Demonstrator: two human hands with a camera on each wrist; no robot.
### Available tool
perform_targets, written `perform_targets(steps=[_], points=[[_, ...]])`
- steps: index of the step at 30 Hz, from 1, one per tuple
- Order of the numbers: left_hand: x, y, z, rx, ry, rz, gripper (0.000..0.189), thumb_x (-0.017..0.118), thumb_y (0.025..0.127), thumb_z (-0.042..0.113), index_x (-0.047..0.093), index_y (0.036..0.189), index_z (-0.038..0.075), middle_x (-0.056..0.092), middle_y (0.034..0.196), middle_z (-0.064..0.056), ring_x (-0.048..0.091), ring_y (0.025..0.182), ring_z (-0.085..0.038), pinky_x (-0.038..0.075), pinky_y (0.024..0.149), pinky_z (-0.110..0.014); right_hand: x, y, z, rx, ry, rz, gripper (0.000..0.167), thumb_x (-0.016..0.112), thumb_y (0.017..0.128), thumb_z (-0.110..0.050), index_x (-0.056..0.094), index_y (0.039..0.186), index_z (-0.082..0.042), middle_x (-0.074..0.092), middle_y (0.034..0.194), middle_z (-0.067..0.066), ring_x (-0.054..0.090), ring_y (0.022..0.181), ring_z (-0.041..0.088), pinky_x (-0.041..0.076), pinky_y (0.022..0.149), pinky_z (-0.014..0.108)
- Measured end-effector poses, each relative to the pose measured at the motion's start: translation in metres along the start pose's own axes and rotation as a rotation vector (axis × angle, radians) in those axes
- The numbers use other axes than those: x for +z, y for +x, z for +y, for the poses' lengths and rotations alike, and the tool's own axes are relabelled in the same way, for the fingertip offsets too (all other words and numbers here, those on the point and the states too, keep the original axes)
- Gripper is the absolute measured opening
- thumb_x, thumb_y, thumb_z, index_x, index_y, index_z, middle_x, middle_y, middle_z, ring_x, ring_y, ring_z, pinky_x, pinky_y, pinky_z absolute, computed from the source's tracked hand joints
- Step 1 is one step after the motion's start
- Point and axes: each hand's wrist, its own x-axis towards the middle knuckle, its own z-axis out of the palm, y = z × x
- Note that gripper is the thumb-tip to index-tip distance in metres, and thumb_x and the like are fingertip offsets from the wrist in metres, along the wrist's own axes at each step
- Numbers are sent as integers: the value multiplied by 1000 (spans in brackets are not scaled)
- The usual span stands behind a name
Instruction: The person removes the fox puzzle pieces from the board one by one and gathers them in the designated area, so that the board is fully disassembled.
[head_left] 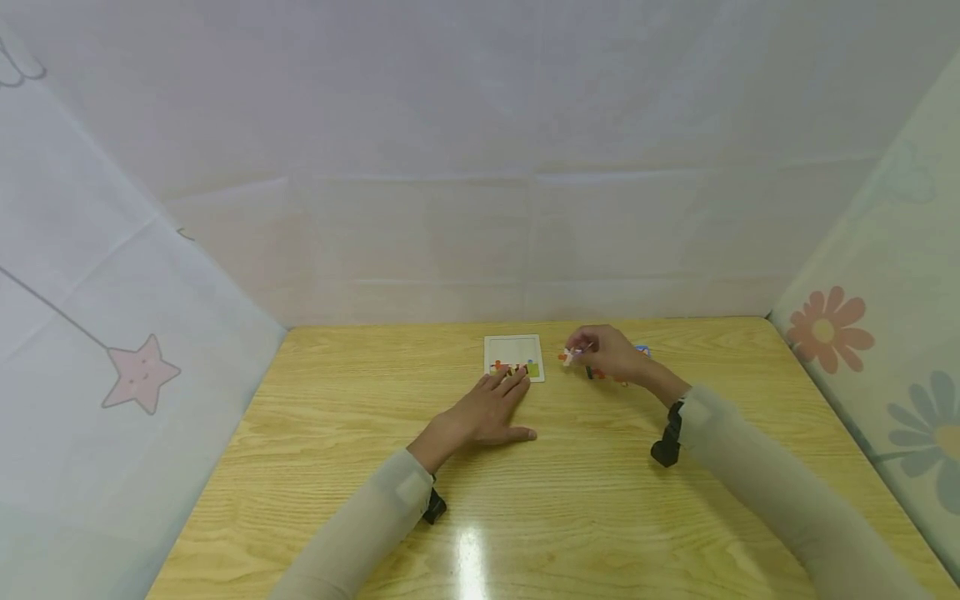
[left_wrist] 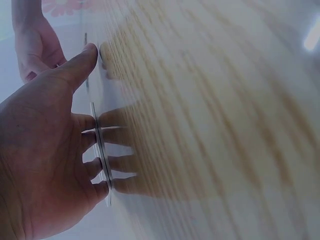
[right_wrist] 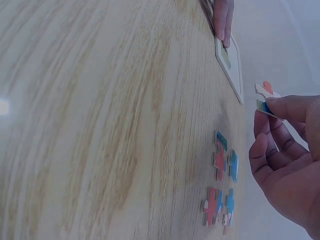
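Note:
A white-bordered puzzle tray (head_left: 512,347) lies on the table, with colourful pieces along its near side. My left hand (head_left: 489,413) rests its fingertips on the tray's near edge, fingers straight and spread, thumb out to the side; it partly covers the pieces there. To the right of the tray, my right hand (head_left: 609,353) pinches a jigsaw piece (right_wrist: 265,94) between thumb and fingers, raised above the table. The piece shows orange, white, green and blue. Below that hand, several loose jigsaw pieces (right_wrist: 220,162) in red and blue lie on the wood, partly hidden in the head view.
The wooden table (head_left: 360,400) reaches back to a pale cloth wall (head_left: 420,242). Cloth side walls stand left and right, printed with a pink star (head_left: 141,373) and flowers (head_left: 831,331). A black wrist strap (head_left: 667,440) sits on the right forearm.

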Motion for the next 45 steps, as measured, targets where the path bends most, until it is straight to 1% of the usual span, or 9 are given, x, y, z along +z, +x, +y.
perform_targets(steps=[7,16,20,24,27,30,37,45], points=[[0,0,0,11,7,18,96,53,103,68,20,170,8,12,178,-10,12,164,-36,21,130,-57,-7,-10,3,6,-8,22,21,72,99,-5,72,120,-3,70,110,14,68,96,26,57,82,38],[1,0,1,13,7,15,96,51,103,69,18,171,9,9,179,-9,10,164,-35,19,130,-56,-18,-22,12,-4,-13,31,18,72,99,-2,73,117,-5,70,104,12,67,92,25,57,76,32],[2,0,0,19,8,14,96,50,104,69,18,171,9,9,179,-9,10,164,-36,19,130,-56,-23,-29,16,10,0,29,19,72,99,-3,73,117,-5,70,104,11,69,90,28,59,74,34],[2,0,0,15,3,13,96,51,104,69,18,171,9,9,179,-9,10,164,-36,19,130,-56,-28,-36,20,39,11,29,21,72,98,-3,72,119,-3,70,106,14,70,90,28,61,75,36],[1,-1,0,12,-4,9,96,51,104,68,17,171,9,8,179,-9,8,164,-35,18,131,-56,-32,-41,23,49,-2,37,21,73,98,-4,72,119,-3,70,107,15,70,92,27,60,77,35],[1,-1,0,11,-12,12,95,51,104,68,17,171,9,9,179,-9,8,164,-35,18,131,-56,-35,-45,26,38,-21,44,21,73,98,-3,72,119,-1,70,108,15,69,94,27,59,78,33],[1,-1,0,13,-10,13,96,50,104,69,16,171,10,8,179,-9,7,164,-35,17,131,-56,-43,-53,35,52,-57,54,17,71,99,-1,73,116,-3,70,104,11,66,94,25,56,79,29],[1,-1,0,16,-15,18,96,52,103,68,18,171,9,9,179,-9,9,164,-36,19,130,-57,-52,-62,46,77,-63,64,21,71,99,1,73,119,-2,70,104,12,66,94,25,55,76,33]])
